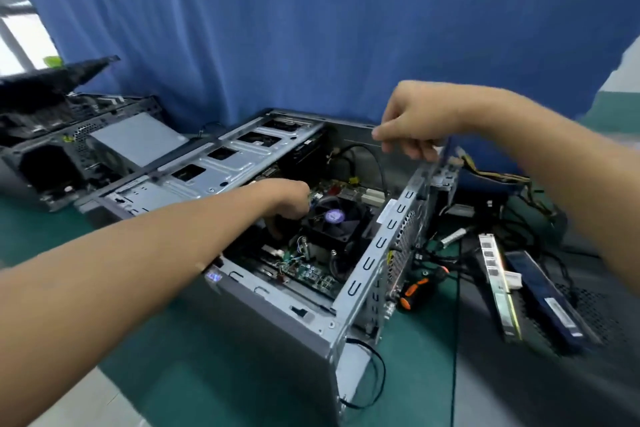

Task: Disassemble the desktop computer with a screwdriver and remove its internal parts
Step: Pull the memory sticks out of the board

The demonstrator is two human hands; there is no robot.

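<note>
Currently the desktop case [277, 319] lies on its side mid-bench [214, 374], open side up, its perforated rear panel facing right and its long axis running away toward the far left. The left hand [287, 198] reaches inside beside the cooler fan [334, 217], fingers curled downward; whether it grips anything is hidden. The right hand [412, 121] hangs over the case's far right corner, fingers curled, hold unclear. An orange-black screwdriver [415, 291] and 2 long cards [498, 288] lie toward the bench's right edge.

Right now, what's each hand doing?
Left hand: fingers curled inside the case beside the fan; grip hidden.
Right hand: curled over the case's rear edge; hold cannot be told.
</note>
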